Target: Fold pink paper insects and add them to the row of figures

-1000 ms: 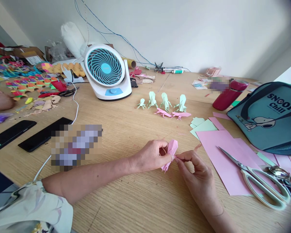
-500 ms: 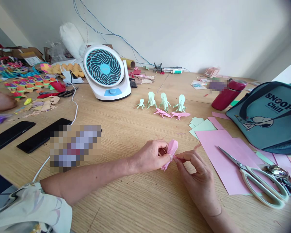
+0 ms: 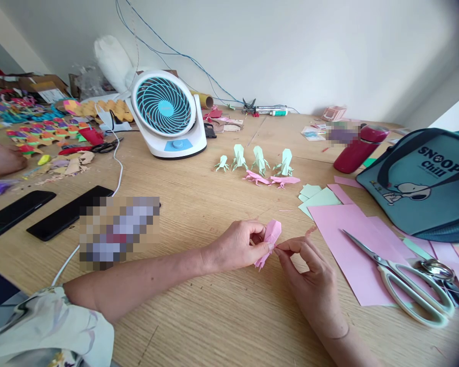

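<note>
Left hand (image 3: 237, 247) grips the small folded pink paper figure (image 3: 268, 239), held just above the wooden table (image 3: 214, 316), near-left of the white-handled scissors (image 3: 409, 285). Right hand (image 3: 309, 275) pinches the figure's lower right edge with thumb and forefinger.

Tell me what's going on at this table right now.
A person is folding a small pink paper figure, holding it in the left hand while the right hand pinches a thin part at its side. Finished green figures and pink ones stand beyond. Scissors lie on pink paper sheets to the right.
</note>
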### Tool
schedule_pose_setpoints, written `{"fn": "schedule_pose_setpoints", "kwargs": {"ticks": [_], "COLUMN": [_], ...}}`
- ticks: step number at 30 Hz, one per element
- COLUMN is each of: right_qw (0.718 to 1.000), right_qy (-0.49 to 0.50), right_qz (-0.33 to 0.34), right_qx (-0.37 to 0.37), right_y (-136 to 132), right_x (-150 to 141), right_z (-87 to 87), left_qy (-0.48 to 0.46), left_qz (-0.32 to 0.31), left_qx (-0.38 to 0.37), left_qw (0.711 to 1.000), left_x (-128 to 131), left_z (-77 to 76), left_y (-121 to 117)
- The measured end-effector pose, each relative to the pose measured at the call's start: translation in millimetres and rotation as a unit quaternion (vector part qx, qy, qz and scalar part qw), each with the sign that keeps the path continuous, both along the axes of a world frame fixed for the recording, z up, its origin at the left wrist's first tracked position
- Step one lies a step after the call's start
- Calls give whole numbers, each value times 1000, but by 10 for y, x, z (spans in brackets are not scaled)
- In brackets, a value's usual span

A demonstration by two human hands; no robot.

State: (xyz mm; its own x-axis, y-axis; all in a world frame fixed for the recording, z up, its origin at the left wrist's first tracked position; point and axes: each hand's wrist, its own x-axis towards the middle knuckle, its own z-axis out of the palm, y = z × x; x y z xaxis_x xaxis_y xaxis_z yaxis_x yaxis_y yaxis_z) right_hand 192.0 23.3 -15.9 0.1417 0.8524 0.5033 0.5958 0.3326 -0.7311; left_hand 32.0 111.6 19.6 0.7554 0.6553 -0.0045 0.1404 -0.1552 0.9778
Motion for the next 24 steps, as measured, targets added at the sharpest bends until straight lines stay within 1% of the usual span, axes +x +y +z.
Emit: {"fn": "schedule_pose_setpoints", "kwargs": {"ticks": [3, 9, 19, 24], "right_qw": [1000, 1000, 1000, 1000], "right_qy": [-5, -9, -12, -24], "right_qz": [-8, -1, -2, -9], "right_qx": [-1, 12, 12, 14], "right_y": [4, 2, 8, 9], "right_x": [-2, -2, -13, -20], "right_z": [2, 0, -19, -18], "left_qy": [-4, -1, 10, 10], "left_qz": [-2, 0, 8, -1], "left_qx": [2, 10, 20, 17], "left_qw": [1000, 1000, 1000, 1000], "left_x": [0, -2, -2, 1], "left_z": [-4, 5, -9, 6], "left_y": [1, -12, 0, -10]}}
